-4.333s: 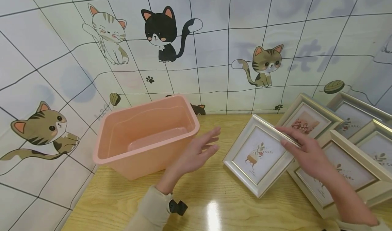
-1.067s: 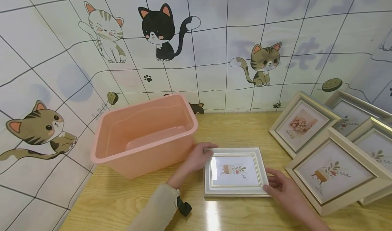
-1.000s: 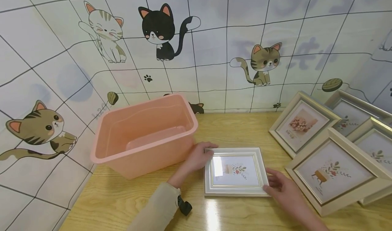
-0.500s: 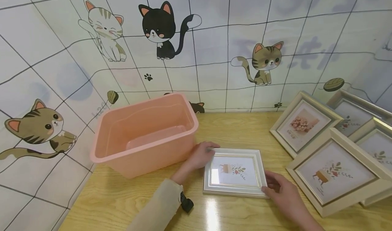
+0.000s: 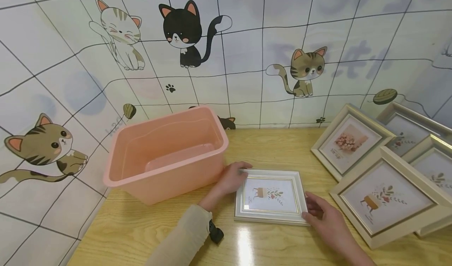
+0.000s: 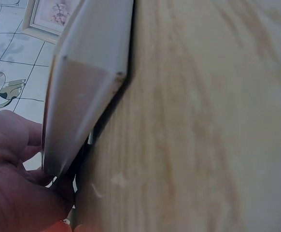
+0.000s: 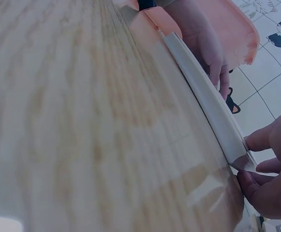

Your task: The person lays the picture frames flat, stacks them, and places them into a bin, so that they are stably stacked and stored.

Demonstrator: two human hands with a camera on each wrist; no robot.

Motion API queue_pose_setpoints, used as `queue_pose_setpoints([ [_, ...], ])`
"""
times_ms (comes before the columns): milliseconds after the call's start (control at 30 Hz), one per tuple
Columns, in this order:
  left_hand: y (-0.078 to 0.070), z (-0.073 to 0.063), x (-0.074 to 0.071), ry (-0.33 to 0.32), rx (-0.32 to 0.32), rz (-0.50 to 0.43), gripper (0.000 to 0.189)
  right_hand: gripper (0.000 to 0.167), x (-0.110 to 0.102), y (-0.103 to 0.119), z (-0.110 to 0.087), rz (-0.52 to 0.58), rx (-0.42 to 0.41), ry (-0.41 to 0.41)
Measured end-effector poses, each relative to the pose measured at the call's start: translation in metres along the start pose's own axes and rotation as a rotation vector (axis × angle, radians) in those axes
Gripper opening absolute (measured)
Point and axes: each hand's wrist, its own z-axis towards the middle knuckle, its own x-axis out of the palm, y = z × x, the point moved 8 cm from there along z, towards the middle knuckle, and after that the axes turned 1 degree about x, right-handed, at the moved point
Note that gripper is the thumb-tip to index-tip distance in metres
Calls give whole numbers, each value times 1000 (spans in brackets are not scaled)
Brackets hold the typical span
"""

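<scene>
A white picture frame (image 5: pixel 270 195) with a thin gold inner line lies face up on the table, its print of a potted plant turned sideways. My left hand (image 5: pixel 231 177) grips its far left corner, thumb over the top. At the right edge, near the front corner, my right hand (image 5: pixel 326 221) pinches the frame between thumb and fingers. The left wrist view shows a narrow dark gap under the frame's side (image 6: pixel 94 41). In the right wrist view, thumb and fingers of the right hand (image 7: pixel 275 166) bracket the frame's corner.
An empty pink plastic bin (image 5: pixel 169 179) stands left of the frame, close behind my left forearm. At right, several more frames lean together, including one with pink flowers (image 5: pixel 349 140) and a cream one (image 5: pixel 388 195). A cat-patterned wall (image 5: pixel 243 81) backs the wooden table (image 5: pixel 279 144).
Earlier my right hand held the frame tilted near the right-hand group while my left hand was open. The frame now lies flat, nearer the bin, with both hands on it. It has barely moved this last second.
</scene>
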Motion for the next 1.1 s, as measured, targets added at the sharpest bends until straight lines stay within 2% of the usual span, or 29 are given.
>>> queue_pose_setpoints([
  [167, -1, 0, -1, -20, -12, 4, 24, 57, 1, 0, 4, -7, -19, 8],
  [367, 0, 4, -1, -42, 10, 53, 24, 54, 0, 0, 9, -16, -34, 12],
  [600, 3, 4, 0, -50, -11, 18, 29, 56, -2, -2, 8, -4, -27, 42],
  [700, 4, 4, 2, -51, -9, 11, 29, 58, -11, 4, 4, -8, -87, 38],
  [800, 5, 4, 2, -56, -6, 13, 30, 59, -28, 17, -1, -32, -189, 12],
  [967, 4, 3, 0, -70, -12, 11, 30, 62, -74, 47, -9, -89, -356, -100],
  [1067, 4, 3, 0, -68, -18, 3, 31, 65, -106, 64, -17, -129, -408, -174],
  [1100, 3, 3, -1, -68, -16, 4, 30, 66, -116, 67, -19, -147, -401, -190],
])
